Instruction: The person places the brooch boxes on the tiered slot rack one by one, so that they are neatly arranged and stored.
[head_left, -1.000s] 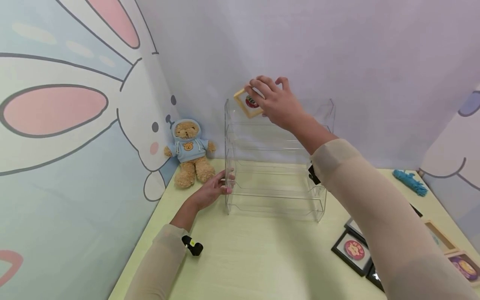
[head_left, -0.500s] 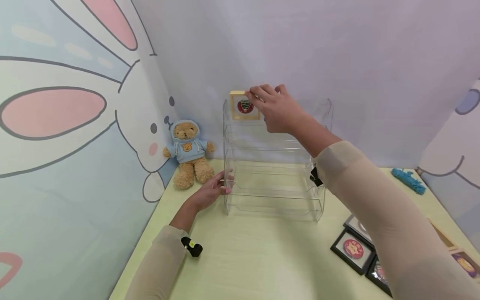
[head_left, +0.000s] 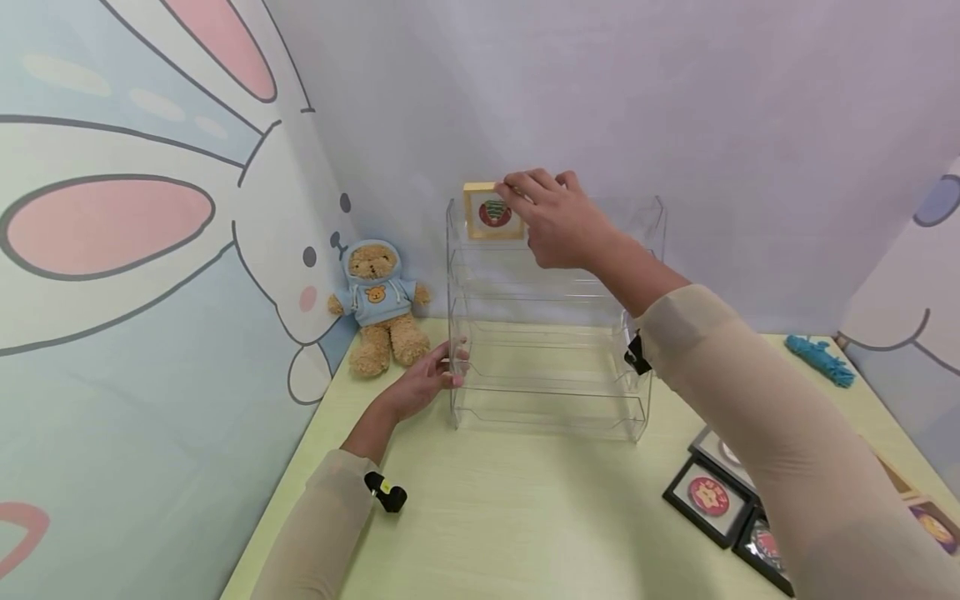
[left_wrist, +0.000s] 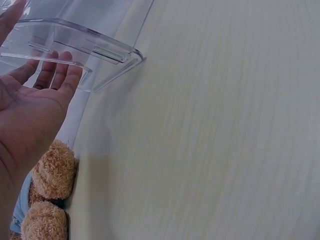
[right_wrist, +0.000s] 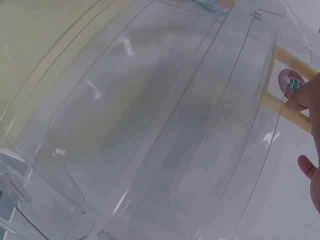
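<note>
Pinching the pale picture frame (head_left: 491, 213) near its upper right corner, my right hand (head_left: 561, 220) holds it at the top tier's left end; likely light and stiff, it's best held by the rim. My left hand (head_left: 420, 386) grips the clear rack (head_left: 551, 299).

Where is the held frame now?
In the head view, the yellow frame is at the top left of the clear rack, pinched by the right hand.
</note>
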